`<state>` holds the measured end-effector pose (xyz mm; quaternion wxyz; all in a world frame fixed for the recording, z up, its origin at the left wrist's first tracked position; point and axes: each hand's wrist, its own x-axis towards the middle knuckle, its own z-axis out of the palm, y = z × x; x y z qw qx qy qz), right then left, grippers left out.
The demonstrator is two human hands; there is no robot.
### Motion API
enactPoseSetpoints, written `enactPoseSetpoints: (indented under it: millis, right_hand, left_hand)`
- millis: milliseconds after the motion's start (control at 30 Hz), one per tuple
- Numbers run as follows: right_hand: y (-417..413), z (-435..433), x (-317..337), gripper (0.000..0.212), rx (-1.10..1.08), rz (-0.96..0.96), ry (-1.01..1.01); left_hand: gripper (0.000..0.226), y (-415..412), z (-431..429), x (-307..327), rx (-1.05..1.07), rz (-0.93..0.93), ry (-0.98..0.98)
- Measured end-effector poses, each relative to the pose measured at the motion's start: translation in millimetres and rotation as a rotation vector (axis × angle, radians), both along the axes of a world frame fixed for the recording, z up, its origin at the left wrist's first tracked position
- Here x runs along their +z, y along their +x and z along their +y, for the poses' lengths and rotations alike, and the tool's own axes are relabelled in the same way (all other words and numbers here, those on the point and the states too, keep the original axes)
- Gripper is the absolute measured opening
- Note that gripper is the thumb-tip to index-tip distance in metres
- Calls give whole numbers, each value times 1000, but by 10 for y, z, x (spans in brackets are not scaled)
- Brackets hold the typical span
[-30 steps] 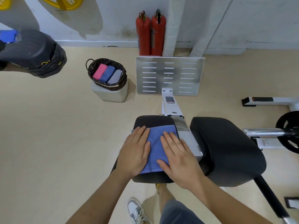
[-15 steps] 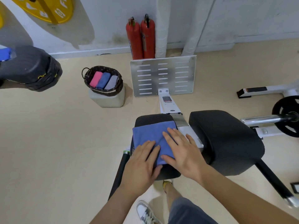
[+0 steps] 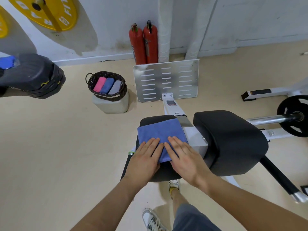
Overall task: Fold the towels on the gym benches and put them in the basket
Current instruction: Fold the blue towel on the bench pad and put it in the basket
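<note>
Blue folded microfibre towel lies on the small black padded seat of a gym machine, its near corner hidden under the two hands; the left hand lies flat with straight fingers on the towel's near left part, grasping nothing; the right hand lies flat the same way on its near right part, fingers extended and close together, the fingertips of the two hands almost meeting on the cloth.

The dark woven round basket stands well apart to the far left on a whitish plastic container; a pink rolled towel, a blue rolled towel and a grey rolled towel lie side by side in it.

Readable writing is scarce: the yellow round weight plate on the wall shows the letters "FIT", the rest being cut off by the frame; a small red and grey label on the white machine frame is too small to read.

A large black cushioned pad sits just right of the seat; a slotted silver metal plate stands beyond it, in front of two red fire extinguishers; at the left edge a black padded bench carries a bright blue cloth, mostly out of frame; a black barbell plate is cropped at the right.
</note>
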<state>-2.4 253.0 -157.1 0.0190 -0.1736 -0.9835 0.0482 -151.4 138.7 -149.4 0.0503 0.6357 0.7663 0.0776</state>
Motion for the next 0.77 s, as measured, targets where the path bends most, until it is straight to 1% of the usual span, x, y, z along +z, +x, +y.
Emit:
enactPoseSetpoints:
  millis: [100, 167, 200, 267, 334, 400, 467, 534, 601, 667, 734, 767]
  right_hand:
    - [18, 19, 36, 64, 42, 1, 41]
    - [20, 44, 61, 49, 75, 50, 68]
    - [14, 59, 80, 42, 87, 73, 81]
    - [-17, 91, 147, 45, 102, 106, 86]
    - [-49, 103, 213, 45, 101, 161, 81]
    - [-63, 105, 247, 43, 100, 197, 77]
    - [-81, 108, 263, 40, 94, 215, 66]
    - [-89, 107, 234, 38, 89, 220, 60]
    - [-72, 85, 211, 39, 87, 194, 45]
    - [-25, 70, 189, 42, 88, 140, 31]
    - [-12, 38, 186, 45, 72, 105, 49]
    - [-24, 24, 187, 42, 53, 125, 72]
  left_hand:
    - [59, -23, 21, 48, -14, 0, -13]
    - [47, -58, 25, 81, -16, -40, -15]
    - [45, -76, 23, 114, -14, -70, -41]
    - [53, -98, 9, 184, -18, -142, -127]
    - [60, -96, -10, 219, -15, -177, -150]
    - [62, -80, -28, 252, -24, -143, -157]
    - [56, -55, -26, 238, -48, -73, -182]
    - [52, -6, 4, 197, -46, -55, -189]
    - [40, 31, 50, 167, -31, -27, -98]
    - [35, 49, 83, 171, -38, -11, -29]
    - [32, 3, 110, 234, -25, -18, -25]
    - [30, -24, 118, 275, 3, -73, -40]
